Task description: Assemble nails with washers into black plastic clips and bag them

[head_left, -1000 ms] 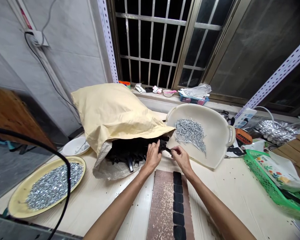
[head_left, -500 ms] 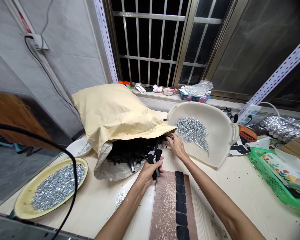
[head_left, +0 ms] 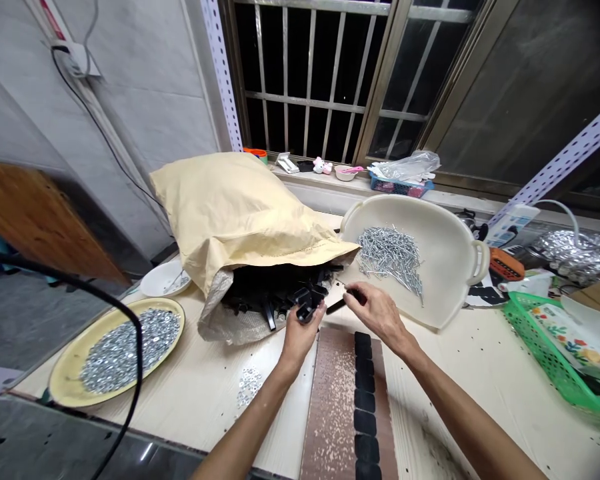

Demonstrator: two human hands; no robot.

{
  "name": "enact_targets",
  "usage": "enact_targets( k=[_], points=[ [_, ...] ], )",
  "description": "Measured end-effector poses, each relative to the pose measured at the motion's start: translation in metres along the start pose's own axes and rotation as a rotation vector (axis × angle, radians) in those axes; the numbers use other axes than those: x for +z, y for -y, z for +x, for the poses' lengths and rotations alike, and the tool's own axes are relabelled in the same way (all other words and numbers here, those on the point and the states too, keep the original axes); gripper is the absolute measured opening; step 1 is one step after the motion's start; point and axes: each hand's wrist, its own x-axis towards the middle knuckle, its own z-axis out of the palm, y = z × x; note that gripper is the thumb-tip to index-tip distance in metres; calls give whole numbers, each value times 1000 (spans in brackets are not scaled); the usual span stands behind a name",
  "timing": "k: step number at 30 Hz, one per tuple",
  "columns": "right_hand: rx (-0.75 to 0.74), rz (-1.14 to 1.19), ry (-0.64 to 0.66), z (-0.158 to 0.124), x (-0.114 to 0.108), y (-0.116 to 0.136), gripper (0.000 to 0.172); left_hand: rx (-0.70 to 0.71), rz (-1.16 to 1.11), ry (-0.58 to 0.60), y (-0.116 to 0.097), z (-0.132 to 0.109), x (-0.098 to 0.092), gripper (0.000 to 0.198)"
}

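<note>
My left hand (head_left: 297,339) is closed around black plastic parts (head_left: 305,308) in front of the sack's mouth. Between the fingers of my right hand (head_left: 380,319) is a single black plastic part (head_left: 337,306), its narrow end pointing left. The tan sack (head_left: 245,217) lies on its side, with more black parts (head_left: 267,313) showing in its opening. Below both hands lies a brown board (head_left: 330,407) with a column of black rounded pads (head_left: 365,401). Beyond my right hand, a cream basin (head_left: 447,267) holds a pile of thin metal screws or nails (head_left: 391,253).
At left stand a yellow tray (head_left: 63,383) of metal washers (head_left: 130,352) and a white dish (head_left: 155,281). Loose washers (head_left: 250,385) lie on the table (head_left: 205,400). A green basket (head_left: 545,340) is at right. A black cable (head_left: 139,353) hangs in the left foreground.
My right hand has drawn back from the sack's edge and now has a black part in its fingers. My left hand stays near the opening, its black parts turned. The view has shifted slightly.
</note>
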Motion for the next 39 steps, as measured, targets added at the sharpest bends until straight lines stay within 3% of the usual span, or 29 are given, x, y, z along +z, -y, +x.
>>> enact_targets(
  k=[3, 5, 9, 14, 17, 20, 23, 27, 30, 34, 39],
  points=[
    [1, 147, 139, 1, 7, 4, 24, -30, 86, 155, 3, -4, -1, 23],
    [59, 230, 184, 13, 19, -1, 32, -118, -15, 197, 5, -3, -3, 27],
    [258, 121, 185, 53, 51, -15, 49, -391, -326, 148, 4, 1, -11, 32],
    [352, -29, 121, 88, 91, -20, 34, -484, -475, 140, -2, 2, -18, 33],
    [376, -28, 121, 90, 97, -19, 27, -498, -506, 120, -4, 2, -23, 32],
    [360, 0, 105, 76, 85, -21, 24, -522, -524, 111, -3, 2, -27, 31],
    [248, 83, -45, 47, 61, -20, 24, -560, -515, 114, 0, 2, -25, 28],
    [24, 309, -270, 0, 33, -14, 28, -564, -480, 81, 4, -2, -8, 26],
    [-164, 253, -355, -24, 25, -19, 23, -581, -474, 93, 4, -7, 6, 21],
    [-491, 104, -270, -40, 29, -36, 35, -662, -548, 220, 3, -14, 19, 21],
    [-609, 85, -194, -59, 46, -30, 57, -584, -699, 175, 6, -16, 24, 16]
  ],
)
